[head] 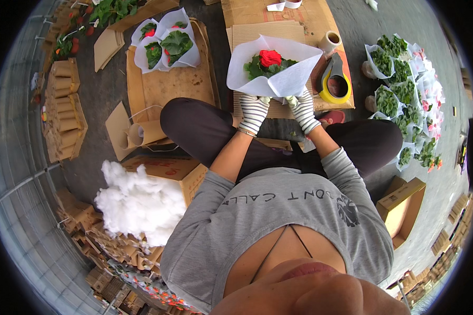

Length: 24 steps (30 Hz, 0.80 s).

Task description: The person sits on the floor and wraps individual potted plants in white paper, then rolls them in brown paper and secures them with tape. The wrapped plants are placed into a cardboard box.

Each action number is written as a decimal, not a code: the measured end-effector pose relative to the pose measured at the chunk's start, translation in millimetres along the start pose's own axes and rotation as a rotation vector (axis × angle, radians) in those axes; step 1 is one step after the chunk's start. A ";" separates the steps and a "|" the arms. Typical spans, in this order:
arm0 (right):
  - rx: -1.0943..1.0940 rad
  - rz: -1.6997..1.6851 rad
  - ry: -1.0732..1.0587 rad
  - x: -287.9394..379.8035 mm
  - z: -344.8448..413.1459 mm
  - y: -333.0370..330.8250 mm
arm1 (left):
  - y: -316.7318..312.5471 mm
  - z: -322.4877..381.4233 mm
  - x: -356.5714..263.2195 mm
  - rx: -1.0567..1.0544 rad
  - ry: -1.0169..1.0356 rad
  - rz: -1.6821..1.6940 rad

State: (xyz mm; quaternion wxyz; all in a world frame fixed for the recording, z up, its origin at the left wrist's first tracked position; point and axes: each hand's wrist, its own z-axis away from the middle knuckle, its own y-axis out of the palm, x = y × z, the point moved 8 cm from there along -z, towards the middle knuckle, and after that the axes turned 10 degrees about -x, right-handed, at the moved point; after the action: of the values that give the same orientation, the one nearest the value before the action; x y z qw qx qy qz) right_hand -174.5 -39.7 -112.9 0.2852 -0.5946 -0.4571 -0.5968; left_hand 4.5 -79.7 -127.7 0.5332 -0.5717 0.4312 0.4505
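A potted plant with a red bloom (270, 58) and green leaves stands in a white paper wrap (256, 87), over corrugated cardboard sheets (268, 32) on a large box. Gripping the wrap's near edge from the left is my left hand (254, 112), in a striped glove. My right hand (302, 110), gloved alike, grips the same edge from the right. The pot is hidden beneath the wrap. Right of the wrap lie a yellow-and-black tape dispenser (334, 84) and a tape roll (330, 41).
Several wrapped plants (165, 44) stand in an open cardboard tray (173, 84) at the left. A box with white fluffy stuffing (138, 204) is at my lower left. Many wrapped plants (406, 90) stand on the floor at the right, above an open carton (402, 208).
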 end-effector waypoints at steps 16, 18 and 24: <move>0.285 0.269 0.493 -40.2 35.7 20.3 | 27.9 15.0 -66.6 0.268 0.269 -0.281; 0.304 0.144 0.368 -15.3 34.4 14.2 | 38.6 11.4 -61.2 0.300 0.420 -0.541; -0.096 -0.158 0.492 3.7 -10.7 -27.0 | 34.8 8.0 -27.5 0.330 0.103 -0.045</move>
State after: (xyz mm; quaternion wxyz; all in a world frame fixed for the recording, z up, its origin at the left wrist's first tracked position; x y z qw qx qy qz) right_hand -203.7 -37.1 -113.5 0.3118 -0.4068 -0.3903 -0.7648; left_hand -35.9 -73.5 -108.8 0.6068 -0.5084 0.5132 0.3317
